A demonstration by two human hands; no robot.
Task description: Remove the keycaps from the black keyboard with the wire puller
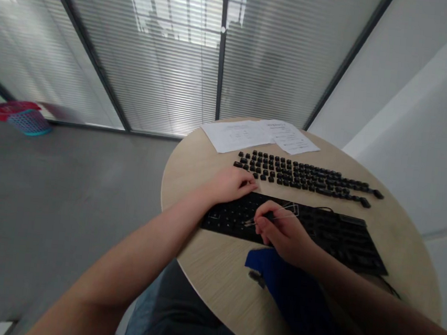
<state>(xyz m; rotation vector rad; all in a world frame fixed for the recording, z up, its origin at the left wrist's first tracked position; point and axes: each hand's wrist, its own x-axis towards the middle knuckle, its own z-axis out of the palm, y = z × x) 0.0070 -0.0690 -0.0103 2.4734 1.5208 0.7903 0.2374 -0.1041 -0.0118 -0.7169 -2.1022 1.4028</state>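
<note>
A black keyboard (339,236) lies across the round table, its keys removed over part of the left section. My right hand (276,228) is closed on a thin metal wire tool (287,211), whose tips point down at the keyboard's left part. My left hand (234,184) rests at the keyboard's upper left edge, beside the loose keycaps; its fingers are bent together, and what they hold, if anything, is too small to make out. Loose black keycaps (297,173) stand in rows behind the keyboard.
Two printed sheets (238,134) lie at the table's (206,260) far side. A blue cloth (287,284) and a small dark object (256,278) are near the front edge. A red and blue basket (30,121) stands on the floor at left.
</note>
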